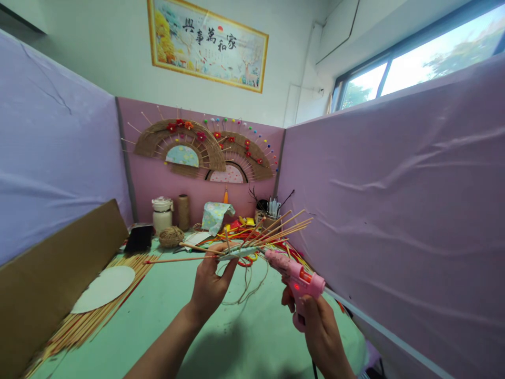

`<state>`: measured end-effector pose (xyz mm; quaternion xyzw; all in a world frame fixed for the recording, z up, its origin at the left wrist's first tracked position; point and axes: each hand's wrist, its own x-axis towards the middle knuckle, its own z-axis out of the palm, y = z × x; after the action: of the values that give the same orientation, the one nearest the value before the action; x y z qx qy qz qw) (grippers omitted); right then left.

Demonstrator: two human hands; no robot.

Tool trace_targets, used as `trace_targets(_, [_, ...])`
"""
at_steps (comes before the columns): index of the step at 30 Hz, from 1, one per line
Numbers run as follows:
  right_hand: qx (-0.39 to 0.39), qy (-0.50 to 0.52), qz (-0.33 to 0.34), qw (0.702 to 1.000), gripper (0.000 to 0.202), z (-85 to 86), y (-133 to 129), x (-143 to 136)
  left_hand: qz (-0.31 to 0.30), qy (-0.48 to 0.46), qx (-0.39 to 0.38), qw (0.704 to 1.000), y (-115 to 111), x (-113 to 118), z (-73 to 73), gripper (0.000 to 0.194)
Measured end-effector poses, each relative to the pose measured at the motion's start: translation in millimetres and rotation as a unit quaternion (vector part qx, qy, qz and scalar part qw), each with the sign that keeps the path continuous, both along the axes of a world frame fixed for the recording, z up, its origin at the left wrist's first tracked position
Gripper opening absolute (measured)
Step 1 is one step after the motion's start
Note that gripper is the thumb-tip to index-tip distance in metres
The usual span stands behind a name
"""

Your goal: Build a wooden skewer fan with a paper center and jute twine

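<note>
Between the thumb and fingers of my left hand (211,279) is a small pale-green fabric-covered piece (241,252), seen nearly edge-on. Thin wooden sticks (286,230) fan out from it, mostly to the right, with a couple pointing left. My right hand (321,329) is wrapped round the handle of a pink glue gun (295,276), whose red light is lit. The gun's nozzle is at the right end of the fabric-covered piece; whether it touches cannot be made out. A loose string hangs below the piece.
Many wooden sticks (89,310) and a white oval card (104,288) lie left beside a cardboard sheet (59,279). Behind are a twine ball (171,237), a lidded jar (162,215), a twine spool (183,212), patterned cloth (216,217) and pens (273,207). Two decorated fans (181,142) hang on the back panel.
</note>
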<state>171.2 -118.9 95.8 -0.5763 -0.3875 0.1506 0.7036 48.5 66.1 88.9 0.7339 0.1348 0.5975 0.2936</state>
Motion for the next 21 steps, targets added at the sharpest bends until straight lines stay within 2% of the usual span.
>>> trace_targets(8, [0.017, -0.004, 0.019, 1.0, 0.056, -7.6, 3, 5, 0.0, -0.016, -0.039, 0.999, -1, 1, 0.5, 0.029])
trace_targets(12, [-0.027, -0.026, -0.002, 0.999, 0.053, -8.2, 5, 11, -0.019, -0.032, -0.056, 0.998, -1, 0, 2.3, 0.028])
trace_targets(15, [-0.065, -0.098, -0.037, 0.992, 0.05, -11.7, 10, 30, -0.031, -0.06, -0.085, 0.994, -1, -1, 7.1, 0.029])
trace_targets(18, [-0.118, -0.216, -0.089, 0.965, 0.045, -22.2, 16, 61, -0.043, -0.095, -0.12, 0.987, 0, -2, 15.6, 0.032])
trace_targets(20, [-0.197, -0.3, -0.114, 0.926, 0.042, -33.5, 17, 82, -0.047, -0.116, -0.141, 0.982, 1, -3, 21.7, 0.033])
trace_targets(21, [-0.258, -0.335, -0.126, 0.898, 0.041, -40.1, 17, 91, -0.048, -0.124, -0.149, 0.98, 1, -4, 24.3, 0.034])
